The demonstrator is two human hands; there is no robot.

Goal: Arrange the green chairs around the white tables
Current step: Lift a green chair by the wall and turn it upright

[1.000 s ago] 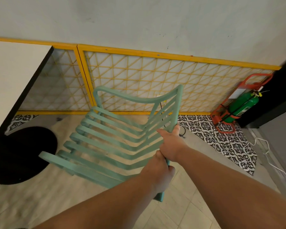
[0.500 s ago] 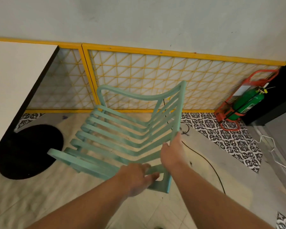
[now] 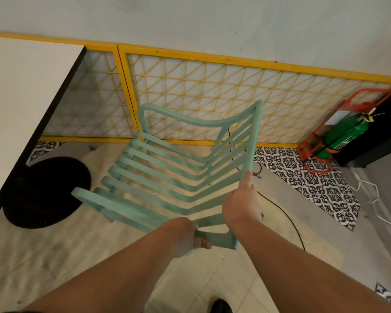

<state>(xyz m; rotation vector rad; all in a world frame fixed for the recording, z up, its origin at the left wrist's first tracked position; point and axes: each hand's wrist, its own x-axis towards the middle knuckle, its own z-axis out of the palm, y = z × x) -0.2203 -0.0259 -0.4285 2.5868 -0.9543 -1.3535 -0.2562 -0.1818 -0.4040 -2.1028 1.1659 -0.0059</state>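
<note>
Gripping the green chair [image 3: 167, 175], left hand [image 3: 185, 238] closed on its frame, right hand [image 3: 242, 204] wrapped above; keep level, lower beside the white table [image 3: 20, 105].

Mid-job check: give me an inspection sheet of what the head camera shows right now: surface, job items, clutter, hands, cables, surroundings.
Surface: beige tiled floor, with a patterned black-and-white tile strip along the wall.
Job's things: one green chair, slatted, tilted and held; white table at left, its round black base on the floor.
Clutter: small scraps on the floor near the wall; too small to identify.
Hands: left hand grips the chair's lower frame end; right hand grips its side rail.
Cables: black cable across the floor; white cable at right.
Surroundings: yellow lattice panel on the wall; green extinguisher in a red stand.
</note>
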